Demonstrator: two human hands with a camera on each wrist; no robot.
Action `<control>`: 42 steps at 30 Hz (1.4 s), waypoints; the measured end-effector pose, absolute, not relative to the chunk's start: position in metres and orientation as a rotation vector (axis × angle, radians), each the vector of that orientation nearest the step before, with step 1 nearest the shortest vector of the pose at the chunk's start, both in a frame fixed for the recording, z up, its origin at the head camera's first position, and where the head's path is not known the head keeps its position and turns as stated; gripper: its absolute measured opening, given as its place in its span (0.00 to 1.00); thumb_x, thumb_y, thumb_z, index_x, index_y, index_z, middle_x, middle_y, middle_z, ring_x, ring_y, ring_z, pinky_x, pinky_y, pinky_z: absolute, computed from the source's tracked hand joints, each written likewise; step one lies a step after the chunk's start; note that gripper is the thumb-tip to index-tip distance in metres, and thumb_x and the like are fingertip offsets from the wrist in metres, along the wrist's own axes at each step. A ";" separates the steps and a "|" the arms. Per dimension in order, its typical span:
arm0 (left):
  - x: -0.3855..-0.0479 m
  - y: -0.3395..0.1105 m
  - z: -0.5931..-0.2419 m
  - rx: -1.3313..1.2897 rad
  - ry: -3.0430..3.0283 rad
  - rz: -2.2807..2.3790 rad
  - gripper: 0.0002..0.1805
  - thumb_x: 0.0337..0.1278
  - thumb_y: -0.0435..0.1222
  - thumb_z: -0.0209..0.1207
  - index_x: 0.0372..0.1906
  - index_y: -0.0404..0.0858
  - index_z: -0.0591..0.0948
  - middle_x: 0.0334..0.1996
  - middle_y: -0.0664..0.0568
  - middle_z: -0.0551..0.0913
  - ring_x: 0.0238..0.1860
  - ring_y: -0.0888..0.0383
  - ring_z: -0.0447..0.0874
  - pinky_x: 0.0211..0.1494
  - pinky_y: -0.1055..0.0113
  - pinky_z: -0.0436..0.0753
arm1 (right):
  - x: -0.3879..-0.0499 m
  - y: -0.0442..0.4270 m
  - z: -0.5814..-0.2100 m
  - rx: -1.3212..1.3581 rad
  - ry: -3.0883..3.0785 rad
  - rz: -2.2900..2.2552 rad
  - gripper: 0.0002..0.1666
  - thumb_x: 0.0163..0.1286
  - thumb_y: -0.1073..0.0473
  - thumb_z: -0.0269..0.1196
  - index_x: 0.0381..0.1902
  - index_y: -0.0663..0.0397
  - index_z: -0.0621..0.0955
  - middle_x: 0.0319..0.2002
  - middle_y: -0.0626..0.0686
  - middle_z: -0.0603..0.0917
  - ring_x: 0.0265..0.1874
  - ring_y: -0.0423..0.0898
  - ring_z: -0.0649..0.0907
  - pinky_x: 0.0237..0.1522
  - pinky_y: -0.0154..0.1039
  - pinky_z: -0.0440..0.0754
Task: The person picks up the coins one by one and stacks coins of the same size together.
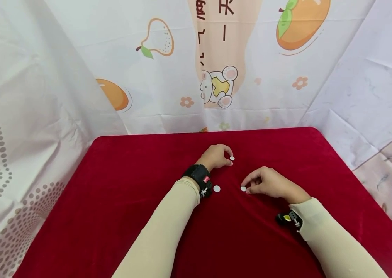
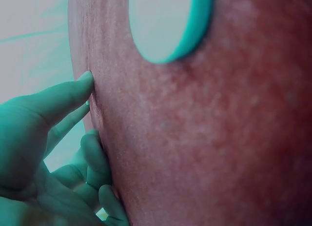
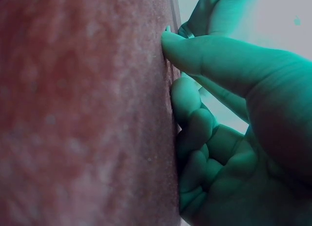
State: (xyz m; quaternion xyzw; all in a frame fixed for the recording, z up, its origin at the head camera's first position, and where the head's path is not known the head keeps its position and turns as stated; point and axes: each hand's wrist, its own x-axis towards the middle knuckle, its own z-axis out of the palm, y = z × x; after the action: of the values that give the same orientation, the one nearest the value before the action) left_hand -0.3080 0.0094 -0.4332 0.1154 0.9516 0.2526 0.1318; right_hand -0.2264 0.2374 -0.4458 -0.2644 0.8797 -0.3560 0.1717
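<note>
Three small white discs lie on the red cloth in the head view. My left hand (image 1: 216, 156) reaches farthest forward, its thumb and index fingertip at either edge of the far disc (image 1: 232, 158). Lower and to the right, my right hand (image 1: 267, 183) pinches the right-hand disc (image 1: 243, 189) between thumb and index finger. A near disc (image 1: 216, 189) lies flat beside the left wrist, untouched; it looms large at the top of the left wrist view (image 2: 161, 26). In the right wrist view, a thin disc edge (image 3: 168, 28) shows at the thumb tip; the other fingers are curled against the cloth.
The red cloth (image 1: 129, 200) covers the table and has slight creases by the right hand. A white printed curtain (image 1: 168, 85) hangs behind the far edge, with more curtain at both sides. A black wrist camera (image 1: 205, 189) sits close to the near disc.
</note>
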 end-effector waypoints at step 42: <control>-0.304 0.016 -0.435 0.286 2.813 0.738 0.15 0.61 0.44 0.72 0.52 0.55 0.86 0.53 0.57 0.86 0.53 0.56 0.80 0.63 0.45 0.72 | -0.227 0.238 -0.445 -0.733 2.508 -0.996 0.10 0.64 0.58 0.75 0.41 0.34 0.91 0.22 0.45 0.84 0.21 0.40 0.77 0.27 0.34 0.76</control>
State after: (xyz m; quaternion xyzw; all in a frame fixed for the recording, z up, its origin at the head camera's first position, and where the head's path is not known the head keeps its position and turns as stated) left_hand -0.3036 0.0160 -0.4352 0.0974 0.9568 0.2511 0.1097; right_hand -0.2266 0.2376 -0.4451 -0.2582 0.8835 -0.3510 0.1720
